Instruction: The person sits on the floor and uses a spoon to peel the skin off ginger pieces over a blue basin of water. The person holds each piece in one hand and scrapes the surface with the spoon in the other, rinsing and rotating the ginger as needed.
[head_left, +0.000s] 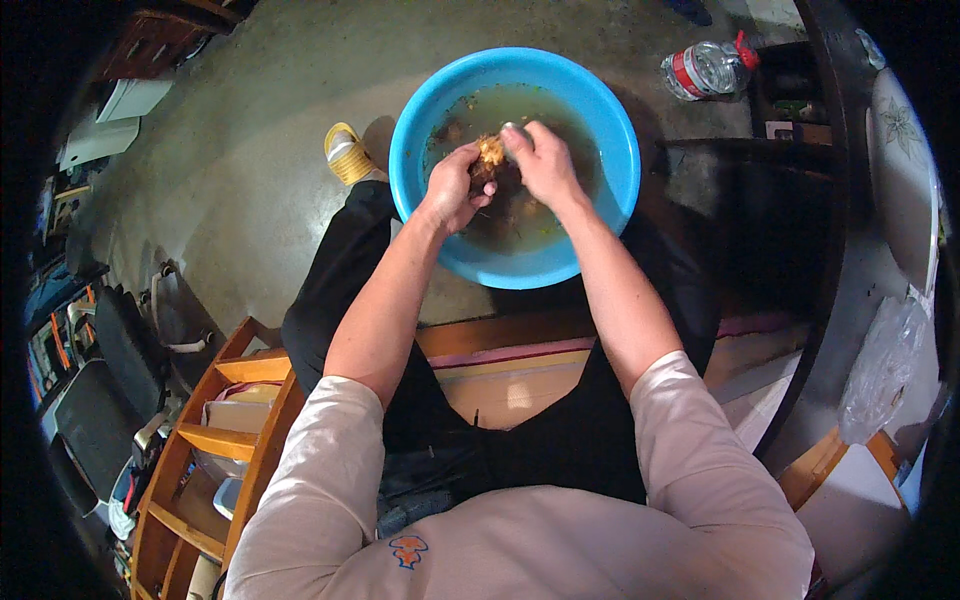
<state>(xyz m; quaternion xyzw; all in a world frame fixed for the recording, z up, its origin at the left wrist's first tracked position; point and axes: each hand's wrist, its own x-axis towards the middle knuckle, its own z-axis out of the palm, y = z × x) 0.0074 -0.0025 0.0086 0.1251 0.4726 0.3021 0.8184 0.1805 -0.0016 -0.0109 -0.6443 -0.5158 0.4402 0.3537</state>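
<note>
Between my knees on the floor stands a round blue plastic basin (517, 276) with murky water (540, 232) and dark, root-like clumps partly under the surface. My left hand (452, 187) holds a knobbly brown lump (490, 152), yellowish on top, over the water; what it is exactly I cannot tell. Close on its right, my right hand (541, 161) has its fingers closed around a small shiny metal tool (511, 129), perhaps a spoon, whose end is by the lump. The fingers hide most of the tool, and its kind stays unclear.
A large clear plastic bottle (705, 70) with a red cap lies on the floor at the upper right. A dark table or shelf edge (817, 247) runs down the right side. At lower left are a wooden ladder-like frame (225, 442) and an office chair (105, 405).
</note>
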